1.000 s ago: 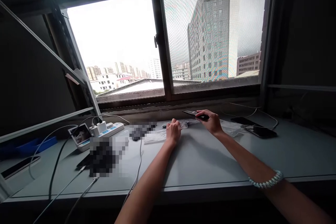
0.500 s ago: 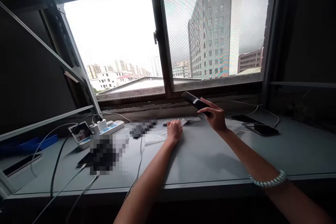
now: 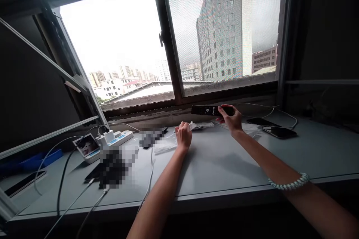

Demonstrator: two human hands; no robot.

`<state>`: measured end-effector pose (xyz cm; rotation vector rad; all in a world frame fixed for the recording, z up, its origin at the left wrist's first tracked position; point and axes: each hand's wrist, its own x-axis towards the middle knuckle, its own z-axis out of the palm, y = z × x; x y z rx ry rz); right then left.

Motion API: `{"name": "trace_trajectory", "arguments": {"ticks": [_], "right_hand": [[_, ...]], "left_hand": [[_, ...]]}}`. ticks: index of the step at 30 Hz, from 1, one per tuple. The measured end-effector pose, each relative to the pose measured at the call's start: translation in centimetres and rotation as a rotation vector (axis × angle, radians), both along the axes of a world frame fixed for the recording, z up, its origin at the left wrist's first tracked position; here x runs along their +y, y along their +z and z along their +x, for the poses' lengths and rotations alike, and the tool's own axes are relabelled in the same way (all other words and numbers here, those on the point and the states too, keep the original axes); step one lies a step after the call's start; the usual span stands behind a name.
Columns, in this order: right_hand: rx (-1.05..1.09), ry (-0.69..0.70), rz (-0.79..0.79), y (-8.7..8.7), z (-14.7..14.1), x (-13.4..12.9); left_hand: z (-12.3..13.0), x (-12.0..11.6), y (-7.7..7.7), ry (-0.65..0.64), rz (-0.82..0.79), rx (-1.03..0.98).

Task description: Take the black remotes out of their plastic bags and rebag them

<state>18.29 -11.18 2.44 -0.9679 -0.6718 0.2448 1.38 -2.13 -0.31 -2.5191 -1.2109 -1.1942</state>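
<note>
A black remote control point(image 3: 206, 110) is in my right hand point(image 3: 231, 117), held above the back of the desk with its buttons facing me and its far end pointing left. My left hand point(image 3: 183, 135) has its fingers closed on a clear plastic bag point(image 3: 191, 126), whose edge sticks up beside them. More clear plastic point(image 3: 165, 146) lies just left of that hand. Behind and to its right is another flat plastic packet point(image 3: 205, 125).
At left stand a white power strip point(image 3: 123, 137) with chargers, a picture card point(image 3: 86, 145), blurred dark devices, cables, a phone point(image 3: 25, 183) and a blue tray point(image 3: 52, 158). Dark phones point(image 3: 280, 132) lie at right. The window point(image 3: 176, 63) rises behind the grey desk point(image 3: 218, 179).
The remote has turned from tilted, with its back showing, to nearly level with its buttons showing. My left hand has lifted slightly with plastic at its fingers. The view has shifted a little.
</note>
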Motion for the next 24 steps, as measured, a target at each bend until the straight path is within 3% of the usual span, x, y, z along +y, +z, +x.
{"name": "trace_trajectory", "arguments": {"ticks": [5, 15, 19, 24], "right_hand": [[0.196, -0.028, 0.0, 0.42, 0.33, -0.21], [0.236, -0.055, -0.03, 0.44, 0.66, -0.31], [0.195, -0.087, -0.083, 0.47, 0.61, -0.4], [-0.031, -0.186, -0.145, 0.38, 0.37, -0.71]], "left_hand": [[0.11, 0.0, -0.04, -0.046, 0.041, -0.081], [0.2, -0.06, -0.21, -0.112, 0.166, -0.105], [0.25, -0.31, -0.17, -0.16, 0.189, -0.069], [0.4, -0.87, -0.2, -0.209, 0.098, 0.087]]}}
